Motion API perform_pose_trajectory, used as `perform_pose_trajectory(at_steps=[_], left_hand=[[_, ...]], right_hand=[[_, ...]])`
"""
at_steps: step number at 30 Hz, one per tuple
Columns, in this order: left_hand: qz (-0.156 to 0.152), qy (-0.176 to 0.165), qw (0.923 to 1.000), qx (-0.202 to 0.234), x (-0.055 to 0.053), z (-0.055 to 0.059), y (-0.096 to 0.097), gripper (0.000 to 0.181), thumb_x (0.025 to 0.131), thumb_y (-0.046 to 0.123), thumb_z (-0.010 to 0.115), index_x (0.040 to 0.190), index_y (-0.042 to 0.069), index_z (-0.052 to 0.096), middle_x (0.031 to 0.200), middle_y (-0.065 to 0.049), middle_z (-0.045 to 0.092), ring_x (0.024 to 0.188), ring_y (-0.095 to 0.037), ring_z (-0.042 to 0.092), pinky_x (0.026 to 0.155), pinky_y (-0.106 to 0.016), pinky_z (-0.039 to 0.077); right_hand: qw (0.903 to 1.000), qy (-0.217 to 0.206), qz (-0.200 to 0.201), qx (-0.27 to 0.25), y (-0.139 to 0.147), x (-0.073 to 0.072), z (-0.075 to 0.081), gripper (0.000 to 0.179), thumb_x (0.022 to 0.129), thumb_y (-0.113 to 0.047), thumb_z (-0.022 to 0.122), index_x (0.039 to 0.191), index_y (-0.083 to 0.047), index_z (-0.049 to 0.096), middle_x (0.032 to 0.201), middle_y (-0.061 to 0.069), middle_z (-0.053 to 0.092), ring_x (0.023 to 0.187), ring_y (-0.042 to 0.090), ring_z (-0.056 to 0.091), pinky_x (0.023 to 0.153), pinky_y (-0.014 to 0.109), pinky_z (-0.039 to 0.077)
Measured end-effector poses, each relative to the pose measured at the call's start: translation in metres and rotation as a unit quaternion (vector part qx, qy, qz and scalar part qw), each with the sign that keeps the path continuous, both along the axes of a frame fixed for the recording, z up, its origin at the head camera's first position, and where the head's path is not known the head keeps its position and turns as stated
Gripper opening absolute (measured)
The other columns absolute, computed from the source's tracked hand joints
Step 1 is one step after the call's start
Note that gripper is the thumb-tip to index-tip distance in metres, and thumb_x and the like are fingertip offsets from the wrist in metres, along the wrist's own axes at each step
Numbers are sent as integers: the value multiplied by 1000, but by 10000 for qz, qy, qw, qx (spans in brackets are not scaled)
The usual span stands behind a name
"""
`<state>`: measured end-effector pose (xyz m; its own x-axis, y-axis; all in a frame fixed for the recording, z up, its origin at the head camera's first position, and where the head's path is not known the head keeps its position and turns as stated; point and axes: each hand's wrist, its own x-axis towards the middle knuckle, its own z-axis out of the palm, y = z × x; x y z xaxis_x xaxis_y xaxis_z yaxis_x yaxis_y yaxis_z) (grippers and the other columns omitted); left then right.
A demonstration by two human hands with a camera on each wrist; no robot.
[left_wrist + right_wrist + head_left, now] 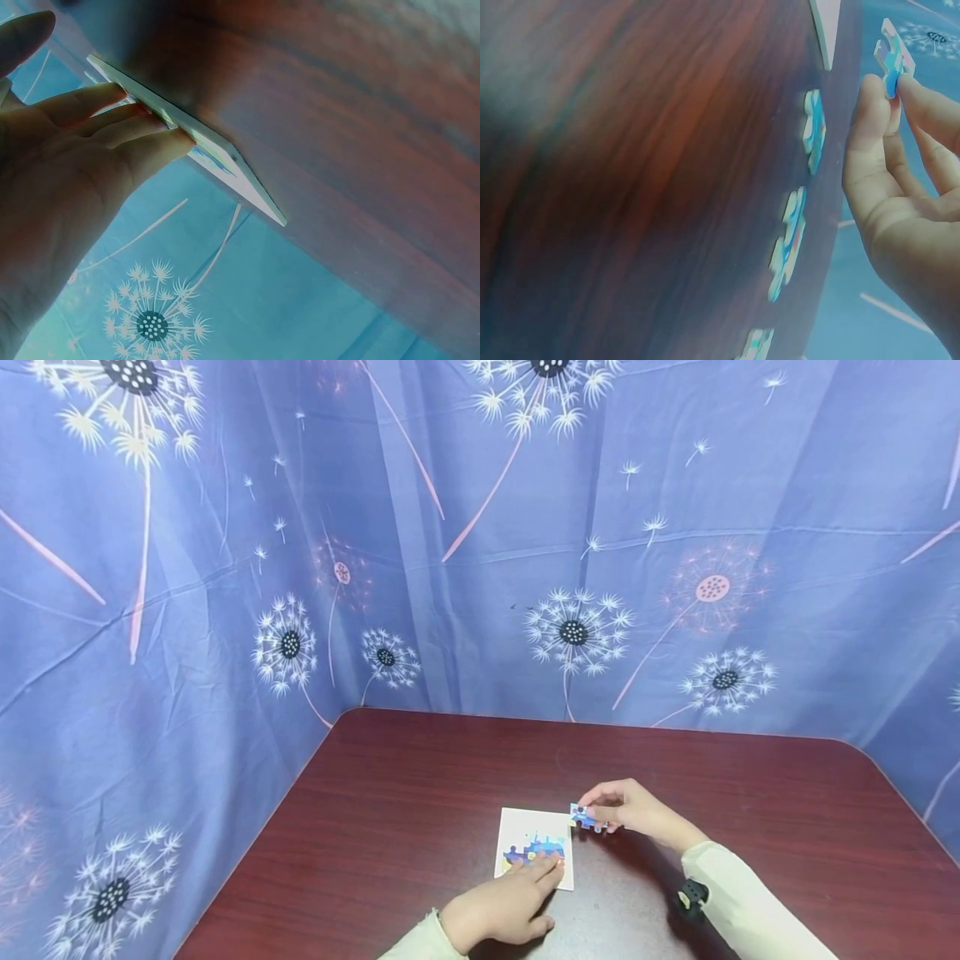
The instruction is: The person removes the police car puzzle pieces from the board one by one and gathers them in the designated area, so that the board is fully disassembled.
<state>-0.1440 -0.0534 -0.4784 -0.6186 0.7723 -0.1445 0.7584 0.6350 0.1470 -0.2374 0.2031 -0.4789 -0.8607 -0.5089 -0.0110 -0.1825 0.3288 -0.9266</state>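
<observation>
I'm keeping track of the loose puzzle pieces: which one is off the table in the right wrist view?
The puzzle piece pinched by the right hand, held up; the other pieces there lie on the table.
</observation>
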Motion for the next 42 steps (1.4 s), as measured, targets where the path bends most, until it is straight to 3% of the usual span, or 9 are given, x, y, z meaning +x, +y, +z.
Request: perform_pose_trajectory(at_steps=[12, 23, 28, 42], left_hand=[[-12, -136, 9999, -20, 0, 2, 0, 66, 94, 34, 59, 147, 3, 36, 155, -11, 30, 142, -21, 28, 110, -38, 33], [-14, -197, 9998, 35, -1, 5, 0, 66, 94, 33, 59, 147, 2, 36, 155, -12, 29, 142, -23, 28, 109, -39, 35], [-71, -255, 9996, 38, 0, 5, 0, 65, 95, 33, 58, 147, 2, 36, 155, -12, 29, 142, -23, 28, 110, -40, 34], [-18, -292, 9996, 40, 0, 4, 0, 66, 95, 34, 58, 148, 2, 35, 156, -12, 28, 143, -23, 26, 110, -40, 34]], right_hand=[[10000, 31, 94, -8, 19, 13, -5, 22, 88, -3, 66, 106, 8, 65, 83, 19, 65, 69, 22, 62, 59, 36, 56], [9997, -4, 217, -95, 23, 21, -12, 17, 87, 4, 63, 102, 12, 61, 79, 19, 65, 67, 16, 61, 57, 30, 54], [9994, 171, 242, -169, 21, 25, -17, 14, 82, 9, 62, 95, 13, 60, 77, 20, 64, 63, 14, 59, 52, 27, 51], [9986, 410, -171, 286, 17, 30, -17, 10, 81, 3, 68, 90, 5, 66, 74, 9, 63, 55, 8, 53, 47, 24, 47]])
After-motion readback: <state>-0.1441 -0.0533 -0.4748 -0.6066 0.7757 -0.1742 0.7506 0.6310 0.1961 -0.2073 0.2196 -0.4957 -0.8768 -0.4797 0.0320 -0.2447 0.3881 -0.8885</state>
